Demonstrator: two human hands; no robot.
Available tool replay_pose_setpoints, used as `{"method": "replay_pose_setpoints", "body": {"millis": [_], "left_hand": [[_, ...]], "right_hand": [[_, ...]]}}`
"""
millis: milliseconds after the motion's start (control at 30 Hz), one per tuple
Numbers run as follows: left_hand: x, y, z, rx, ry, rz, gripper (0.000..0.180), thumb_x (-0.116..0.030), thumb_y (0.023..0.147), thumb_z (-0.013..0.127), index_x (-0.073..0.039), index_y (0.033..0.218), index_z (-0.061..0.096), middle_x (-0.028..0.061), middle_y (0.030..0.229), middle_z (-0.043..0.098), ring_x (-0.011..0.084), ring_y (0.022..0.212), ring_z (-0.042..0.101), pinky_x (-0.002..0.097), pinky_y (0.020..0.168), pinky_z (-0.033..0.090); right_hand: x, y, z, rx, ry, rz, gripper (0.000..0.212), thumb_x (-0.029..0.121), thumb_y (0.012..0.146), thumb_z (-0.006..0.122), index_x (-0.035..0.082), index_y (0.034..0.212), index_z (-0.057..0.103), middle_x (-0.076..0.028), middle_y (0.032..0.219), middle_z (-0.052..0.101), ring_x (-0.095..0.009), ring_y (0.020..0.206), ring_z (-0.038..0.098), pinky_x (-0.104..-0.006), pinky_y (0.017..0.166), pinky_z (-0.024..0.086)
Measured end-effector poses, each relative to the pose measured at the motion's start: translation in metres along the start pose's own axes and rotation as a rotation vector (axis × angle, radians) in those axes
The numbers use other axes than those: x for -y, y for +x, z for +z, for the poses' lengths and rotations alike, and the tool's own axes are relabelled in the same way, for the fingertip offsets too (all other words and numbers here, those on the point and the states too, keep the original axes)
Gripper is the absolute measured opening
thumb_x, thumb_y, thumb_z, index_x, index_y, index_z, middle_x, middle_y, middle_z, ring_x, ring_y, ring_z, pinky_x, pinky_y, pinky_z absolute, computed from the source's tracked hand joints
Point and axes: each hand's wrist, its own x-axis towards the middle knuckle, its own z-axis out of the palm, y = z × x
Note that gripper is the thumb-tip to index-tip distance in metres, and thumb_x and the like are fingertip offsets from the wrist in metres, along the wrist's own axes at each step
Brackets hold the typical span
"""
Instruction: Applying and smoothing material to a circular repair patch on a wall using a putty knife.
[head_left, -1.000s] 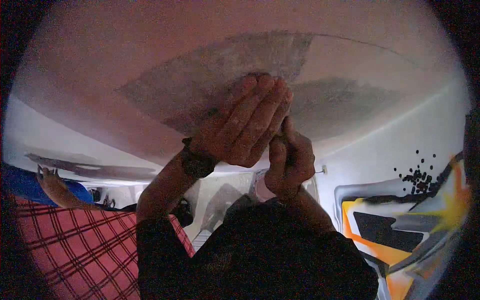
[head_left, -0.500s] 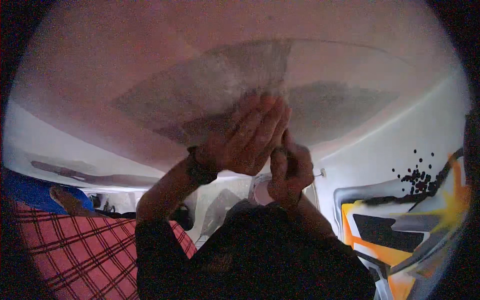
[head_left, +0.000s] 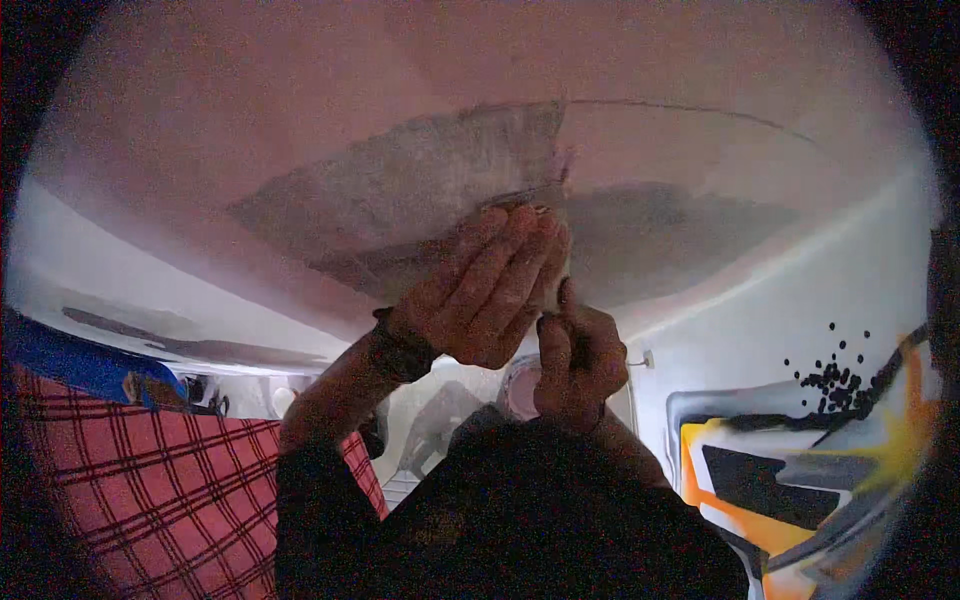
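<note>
My left hand [head_left: 490,285] is raised against a dull pink surface [head_left: 330,110], its fingers stretched out side by side and lying nearly flat. Under and around the fingertips spreads a grey patch [head_left: 430,165] with a sharp upright right edge. A darker grey patch [head_left: 670,225] lies to the right, below a thin curved dark line [head_left: 700,110]. Just below the left hand's fingers, my right hand [head_left: 585,360] is closed with the thumb up. Whatever it pinches, if anything, is too dark to make out. A dark band circles my left wrist.
A round pinkish container [head_left: 521,390] shows behind my right hand. On the right, a white wall [head_left: 690,340] carries orange, yellow and black painted shapes. Red checked cloth [head_left: 160,490] and a blue item [head_left: 80,360] with a person's hand [head_left: 152,390] are at the left.
My left hand has slid slightly down and left, uncovering more of the grey patch's edge. My right hand stays closed in nearly the same place. The view has shifted a little.
</note>
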Motion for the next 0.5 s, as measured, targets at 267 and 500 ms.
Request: {"method": "replay_pose_setpoints", "body": {"millis": [267,500], "left_hand": [[-0.001,0.011,-0.003,-0.002,0.012,-0.013,0.028,-0.013,0.092,0.045,-0.001,0.105,0.066,0.0135,0.112,0.061,0.028,0.106,0.058,0.0408,0.094,0.048],[-0.001,0.018,-0.001,-0.029,0.016,0.025,0.029,-0.013,0.092,0.043,-0.002,0.106,0.065,0.0134,0.112,0.061,0.0277,0.109,0.056,0.041,0.095,0.047]], "right_hand": [[0.006,0.005,-0.015,0.044,-0.007,0.017,0.03,-0.001,0.084,0.055,-0.011,0.112,0.055,-0.022,0.093,0.063,-0.02,0.076,0.059,-0.0294,0.067,0.048],[0.008,0.013,-0.021,0.026,-0.052,0.047,0.027,0.0,0.084,0.055,-0.012,0.108,0.056,-0.022,0.093,0.063,-0.019,0.078,0.059,-0.0291,0.07,0.048]]}}
